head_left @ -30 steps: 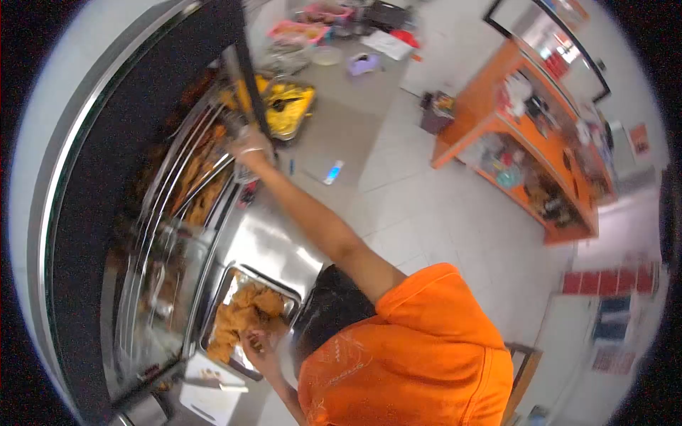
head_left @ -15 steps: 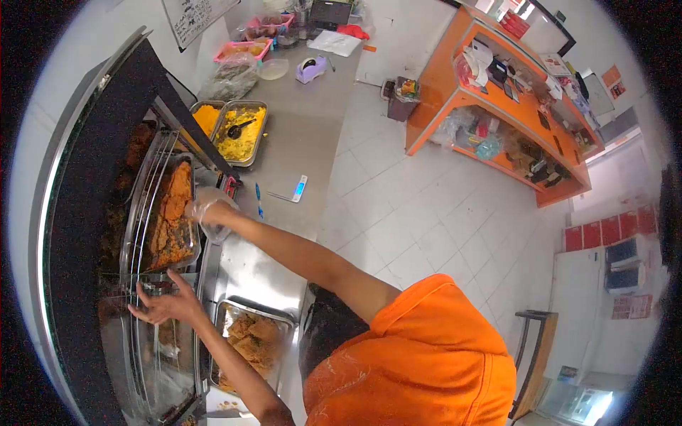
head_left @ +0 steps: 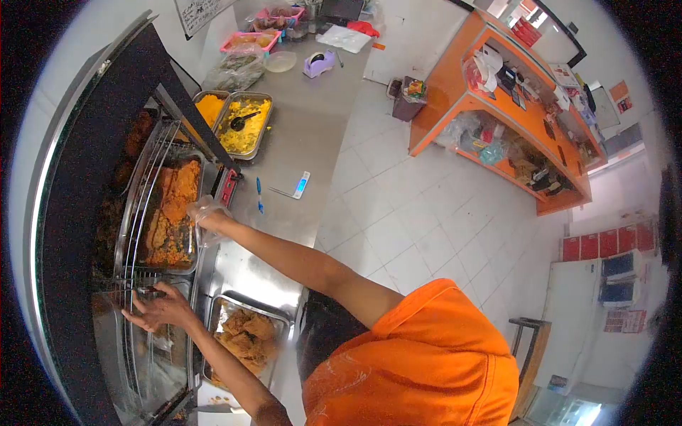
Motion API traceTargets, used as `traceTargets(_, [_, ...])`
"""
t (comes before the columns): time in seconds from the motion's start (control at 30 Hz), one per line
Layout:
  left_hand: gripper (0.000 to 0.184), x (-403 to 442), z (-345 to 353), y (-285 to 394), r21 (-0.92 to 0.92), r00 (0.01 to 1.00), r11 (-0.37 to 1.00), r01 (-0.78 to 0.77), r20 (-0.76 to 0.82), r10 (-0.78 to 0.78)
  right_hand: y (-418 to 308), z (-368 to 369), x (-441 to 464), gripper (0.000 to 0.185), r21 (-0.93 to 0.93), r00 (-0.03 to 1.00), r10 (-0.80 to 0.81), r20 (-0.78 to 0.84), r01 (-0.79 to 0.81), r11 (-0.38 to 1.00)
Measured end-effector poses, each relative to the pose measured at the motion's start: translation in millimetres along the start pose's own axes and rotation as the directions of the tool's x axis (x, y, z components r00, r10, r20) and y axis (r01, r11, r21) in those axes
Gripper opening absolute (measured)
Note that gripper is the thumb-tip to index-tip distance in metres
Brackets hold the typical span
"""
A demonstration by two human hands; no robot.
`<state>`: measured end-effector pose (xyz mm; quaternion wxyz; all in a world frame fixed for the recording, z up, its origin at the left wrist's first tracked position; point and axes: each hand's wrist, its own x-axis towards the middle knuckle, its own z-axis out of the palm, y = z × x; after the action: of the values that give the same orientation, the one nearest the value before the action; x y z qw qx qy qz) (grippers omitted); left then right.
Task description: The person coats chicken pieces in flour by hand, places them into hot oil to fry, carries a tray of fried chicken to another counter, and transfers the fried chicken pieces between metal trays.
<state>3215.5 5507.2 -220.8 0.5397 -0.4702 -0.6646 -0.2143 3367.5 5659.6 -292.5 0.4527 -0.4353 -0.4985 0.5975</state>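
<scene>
My right hand (head_left: pixel 207 216), in a clear plastic glove, is at the right rim of a metal tray (head_left: pixel 202 186) inside the display case. Its fingers look bunched; what they hold, if anything, is hidden. Orange-brown fried pieces (head_left: pixel 174 206) fill part of the tray, crumbs around them. Bare and with fingers spread, my left hand (head_left: pixel 162 308) reaches into the case below that tray, beside the wire rack (head_left: pixel 131 255) and clear panel; I cannot tell whether it touches them. Beneath my left forearm, a second tray (head_left: pixel 285 319) holds breaded fried pieces (head_left: pixel 245 337).
On the steel counter (head_left: pixel 312 106) are a tray of yellow food (head_left: pixel 245 128) with a black spoon, a blue pen (head_left: pixel 259 195), a digital probe thermometer (head_left: pixel 302 186) and a purple tape dispenser (head_left: pixel 319 64). The case's black frame (head_left: pixel 192 117) stands close by. An orange desk (head_left: pixel 455 92) is across the tiled floor.
The view has shifted slightly. More of the fried pieces in the case's tray now show. My right hand stays by the tray's rim; the left has moved slightly, fingers still spread.
</scene>
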Motion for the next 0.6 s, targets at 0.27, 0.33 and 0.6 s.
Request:
traceTargets(0.27, [0.048,-8.0,-0.3,-13.6,0.000,0.999,1.000,-0.017,-0.029,0.017,54.4,-8.5,-22.9,0.029,-0.330,0.960,-0.272,-0.058,0.239,0.913])
traceTargets(0.33, [0.049,-14.3,-0.7,-21.7,0.005,0.999,0.999,0.044,-0.028,-0.044,47.6,-19.2,-44.2,0.026,-0.176,0.982,-0.186,-0.044,0.175,0.969])
traceTargets(0.6, [0.053,-16.9,-28.8,-45.2,0.042,0.999,0.999,-0.002,-0.043,0.004,64.9,-72.7,-122.5,0.031,0.106,0.998,0.022,0.059,-0.028,0.994])
